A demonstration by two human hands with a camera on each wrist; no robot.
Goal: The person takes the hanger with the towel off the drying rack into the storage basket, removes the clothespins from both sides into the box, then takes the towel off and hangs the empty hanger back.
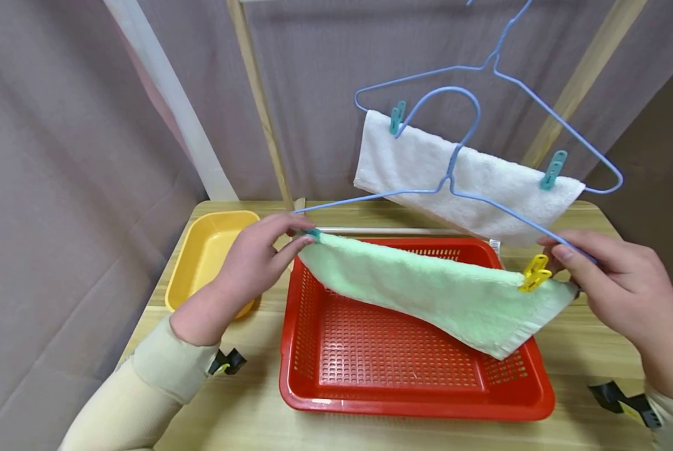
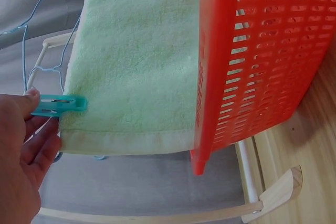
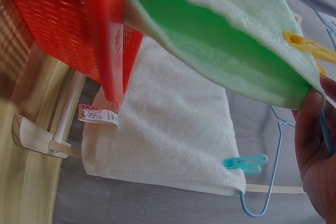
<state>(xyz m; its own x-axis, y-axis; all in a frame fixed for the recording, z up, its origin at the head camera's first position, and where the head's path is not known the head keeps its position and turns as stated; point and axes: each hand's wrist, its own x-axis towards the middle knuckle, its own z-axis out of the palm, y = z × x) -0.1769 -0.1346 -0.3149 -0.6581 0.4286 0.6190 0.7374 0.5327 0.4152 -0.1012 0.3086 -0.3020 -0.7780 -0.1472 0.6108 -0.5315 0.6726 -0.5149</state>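
A light green towel (image 1: 421,275) hangs folded over a blue wire hanger (image 1: 370,197), held above a red perforated basket (image 1: 404,404). My left hand (image 1: 260,254) pinches a teal clothespin (image 2: 58,105) that clips the towel's left end. At the other end, my right hand (image 1: 623,282) grips the hanger between thumb and fingers, beside the towel's corner. A yellow clothespin (image 1: 534,274) clips the towel near this hand. In the right wrist view, the thumb of my right hand (image 3: 317,145) lies against the towel's edge.
Behind, a white towel (image 1: 415,156) hangs on a second blue hanger (image 1: 561,122) with two teal clothespins. A wooden rack (image 1: 257,94) stands at the back of the table (image 1: 246,401). Left of the basket is a yellow tub (image 1: 181,275).
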